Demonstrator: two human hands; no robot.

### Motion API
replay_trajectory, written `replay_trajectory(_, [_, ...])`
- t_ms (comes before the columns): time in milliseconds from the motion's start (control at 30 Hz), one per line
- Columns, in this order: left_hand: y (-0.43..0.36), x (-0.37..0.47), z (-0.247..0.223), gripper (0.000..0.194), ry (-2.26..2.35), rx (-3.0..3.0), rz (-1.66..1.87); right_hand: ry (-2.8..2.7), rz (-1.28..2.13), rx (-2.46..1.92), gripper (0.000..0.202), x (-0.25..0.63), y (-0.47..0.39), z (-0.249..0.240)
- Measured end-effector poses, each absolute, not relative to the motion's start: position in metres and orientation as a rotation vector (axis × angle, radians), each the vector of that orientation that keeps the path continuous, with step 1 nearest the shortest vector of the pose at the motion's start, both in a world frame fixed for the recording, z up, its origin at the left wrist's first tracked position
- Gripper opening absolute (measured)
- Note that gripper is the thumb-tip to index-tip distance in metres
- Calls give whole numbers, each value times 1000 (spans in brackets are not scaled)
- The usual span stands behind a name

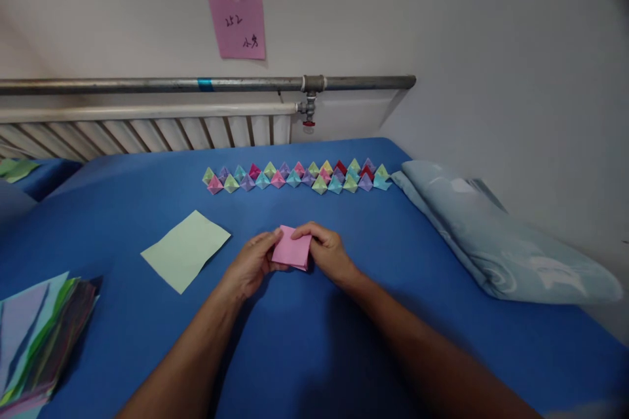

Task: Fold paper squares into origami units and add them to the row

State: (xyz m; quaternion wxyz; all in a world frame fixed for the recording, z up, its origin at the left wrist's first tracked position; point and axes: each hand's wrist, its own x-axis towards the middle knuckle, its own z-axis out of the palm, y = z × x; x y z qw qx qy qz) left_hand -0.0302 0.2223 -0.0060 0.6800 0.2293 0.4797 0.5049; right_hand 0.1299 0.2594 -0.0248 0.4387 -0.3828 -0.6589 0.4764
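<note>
A pink piece of folded paper (291,250), roughly square and in layers, is held between both hands above the blue surface. My left hand (256,260) grips its left edge, thumb on top and fingers beneath. On the right side, my right hand (328,250) pinches it, with the index finger lying across the upper face. A flat light green paper sheet (185,251) lies to the left of my left hand. Beyond the hands, several small folded paper pieces (293,177) in many colours stand in two rows.
A stack of coloured paper (39,334) lies at the lower left. At right, a folded pale blue blanket (496,236) rests on the blue surface (304,353). Behind are a radiator (147,127), a metal pipe (147,85) with a valve (309,111), and a pink note (238,25) on the wall.
</note>
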Motion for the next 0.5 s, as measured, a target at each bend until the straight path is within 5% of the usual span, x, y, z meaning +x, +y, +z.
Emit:
replay_trajectory(233, [223,-34,-11,35,1219,683,1252,-1275,1603,-1006,32,136,267,-15])
replay_trajectory(500, [220,-33,-12,31,1246,841,1205,-1484,1622,-1107,33,134,261,-8])
